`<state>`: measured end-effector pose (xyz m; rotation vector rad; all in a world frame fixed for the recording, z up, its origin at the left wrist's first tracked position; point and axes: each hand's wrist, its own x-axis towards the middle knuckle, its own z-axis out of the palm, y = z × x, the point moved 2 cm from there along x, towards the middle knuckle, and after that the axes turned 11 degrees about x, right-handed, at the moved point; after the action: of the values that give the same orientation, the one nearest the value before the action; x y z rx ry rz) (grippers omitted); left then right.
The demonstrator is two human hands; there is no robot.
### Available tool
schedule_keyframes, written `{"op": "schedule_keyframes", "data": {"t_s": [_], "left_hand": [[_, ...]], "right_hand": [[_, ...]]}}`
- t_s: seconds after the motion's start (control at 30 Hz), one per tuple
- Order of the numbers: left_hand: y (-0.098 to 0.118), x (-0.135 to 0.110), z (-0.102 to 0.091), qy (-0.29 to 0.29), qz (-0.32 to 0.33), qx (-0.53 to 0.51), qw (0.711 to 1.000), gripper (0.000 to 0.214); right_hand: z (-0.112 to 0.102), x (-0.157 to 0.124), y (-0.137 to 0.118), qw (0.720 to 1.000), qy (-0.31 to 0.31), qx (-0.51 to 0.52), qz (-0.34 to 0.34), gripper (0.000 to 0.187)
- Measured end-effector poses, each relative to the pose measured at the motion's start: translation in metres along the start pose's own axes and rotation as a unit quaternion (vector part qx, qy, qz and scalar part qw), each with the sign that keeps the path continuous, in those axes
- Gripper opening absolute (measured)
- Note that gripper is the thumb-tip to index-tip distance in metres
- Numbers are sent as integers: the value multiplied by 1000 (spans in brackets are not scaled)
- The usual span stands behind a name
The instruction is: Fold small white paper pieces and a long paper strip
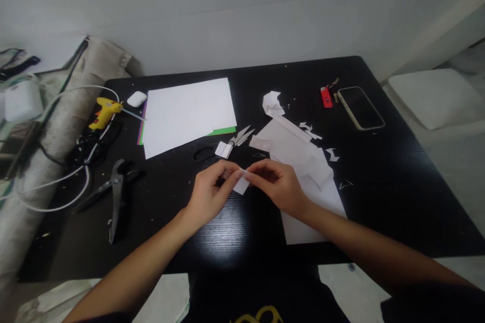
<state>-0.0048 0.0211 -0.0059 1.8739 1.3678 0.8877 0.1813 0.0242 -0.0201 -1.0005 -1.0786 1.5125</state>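
A small white piece of paper (241, 186) is pinched between both hands above the black table (212, 242). My left hand (212, 186) grips its left side with thumb and fingers closed. From the other side my right hand (278, 181) pinches the same piece, thumb tip close to the left thumb. Just beyond the left hand lie scissors (241, 136) with open blades, and a small folded white paper (223, 149) rests over them. Loose white sheets and cut scraps (299, 149) spread beside and under my right forearm.
Stacked paper (189, 113), white on top, lies at the back left. Left of it are a yellow glue gun (103, 112), a white case (137, 99), a cable and pliers (116, 186). A red lighter (326, 97) and a phone (359, 107) lie back right.
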Motion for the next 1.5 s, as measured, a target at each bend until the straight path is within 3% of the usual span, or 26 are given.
{"op": "schedule_keyframes", "data": {"t_s": [0.37,0.57,0.7,0.9,1.07,1.5], "left_hand": [[-6,1,5,-54,-66,-26,996,20],[-7,0,5,-68,-74,-36,994,18],[-6,1,5,-60,-78,-41,994,18],[-4,2,5,-59,-109,-47,991,24],[-4,2,4,-56,-98,-54,992,23],[-6,2,3,-24,-104,-74,992,24]], "right_hand": [[-3,6,2,995,6,83,60,25],[-2,4,0,1000,10,14,6,21],[-2,3,-2,1000,15,2,3,22],[-4,6,1,995,31,72,54,28],[-3,6,3,990,35,111,82,29],[-3,7,7,986,18,135,93,32]]}}
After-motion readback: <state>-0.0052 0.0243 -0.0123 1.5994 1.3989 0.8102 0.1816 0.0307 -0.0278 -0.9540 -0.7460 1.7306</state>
